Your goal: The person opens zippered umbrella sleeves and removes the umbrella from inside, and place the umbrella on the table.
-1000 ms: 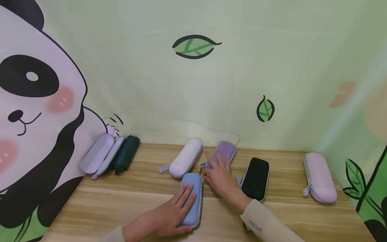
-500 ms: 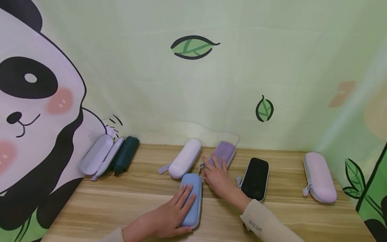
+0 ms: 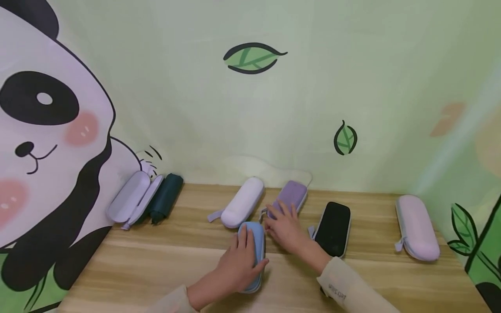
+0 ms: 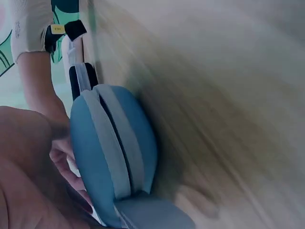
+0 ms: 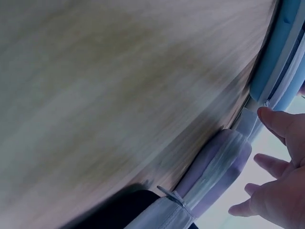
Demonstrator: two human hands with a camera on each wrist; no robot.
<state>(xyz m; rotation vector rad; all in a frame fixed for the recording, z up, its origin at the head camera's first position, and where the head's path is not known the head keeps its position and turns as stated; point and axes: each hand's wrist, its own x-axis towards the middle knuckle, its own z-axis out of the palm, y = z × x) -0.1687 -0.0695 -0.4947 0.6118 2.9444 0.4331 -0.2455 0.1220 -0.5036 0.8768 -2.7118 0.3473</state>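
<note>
My left hand (image 3: 239,261) rests on top of a light blue zip case (image 3: 259,244), fingers pointing away along it and thumb sticking out past its right edge. In the left wrist view, the zipped end of the blue case (image 4: 88,143) fills the middle, with a grey pull loop at the bottom. Fingers spread, my right hand (image 3: 287,232) reaches over the near end of a purple case (image 3: 294,192) with a small strap. Right-hand fingertips overlap that case in the head view. In the right wrist view, the spread right hand (image 5: 283,176) shows beside the purple case (image 5: 224,176).
A white case (image 3: 243,202) lies just beyond the blue one. Right of my right hand lies a black-topped case (image 3: 333,228), and farther right a pink case (image 3: 418,228). At far left are an opened lilac case (image 3: 131,198) and a folded dark green umbrella (image 3: 166,198).
My left hand has shifted right on the blue case and turned; its thumb now lies at the right edge instead of the near end. The right hand has hardly moved.
</note>
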